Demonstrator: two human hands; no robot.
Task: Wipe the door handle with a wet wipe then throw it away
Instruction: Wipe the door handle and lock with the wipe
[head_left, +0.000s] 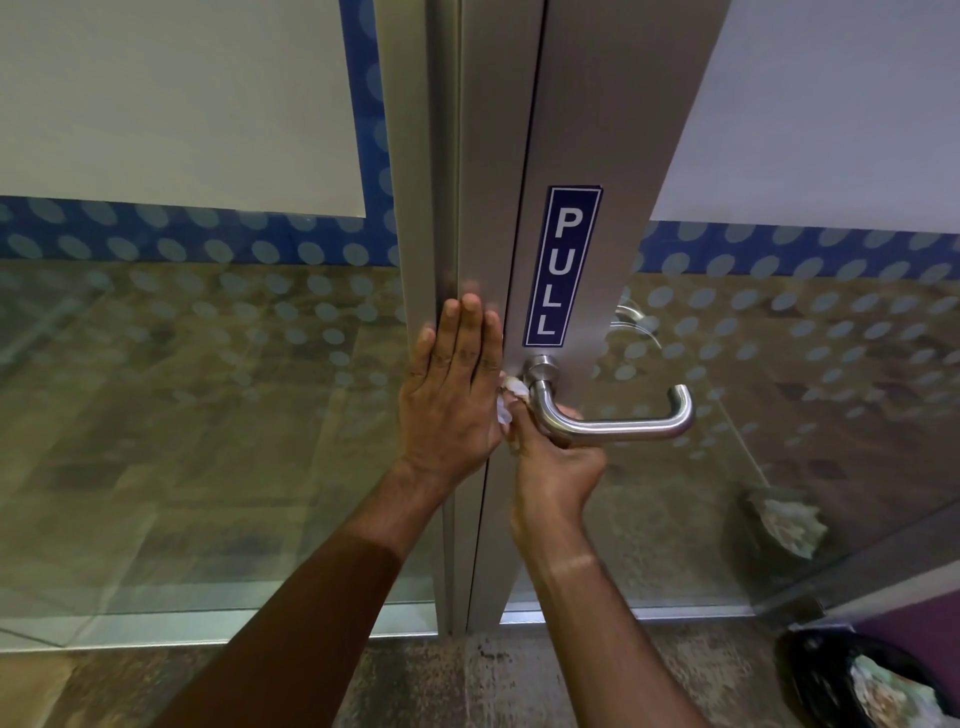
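Brushed steel lever door handle (623, 428) mounted on grey door stile, lever horizontal, tip bent back toward door. White crumpled wet wipe (511, 397) pressed against handle's neck near the rose.

This looks like an office or commercial building, at the entrance to a glazed room. A grey metal-framed door (576, 130) carries a blue "PULL" sign (561, 267) above a brushed-steel lever handle (618, 423). The glass partitions (182, 415) on both sides bear a blue band (182, 231) and frosted dot patterns, typical workplace privacy film. A bin lined with a black bag (831, 670) stands on the speckled floor (441, 680) at lower right.
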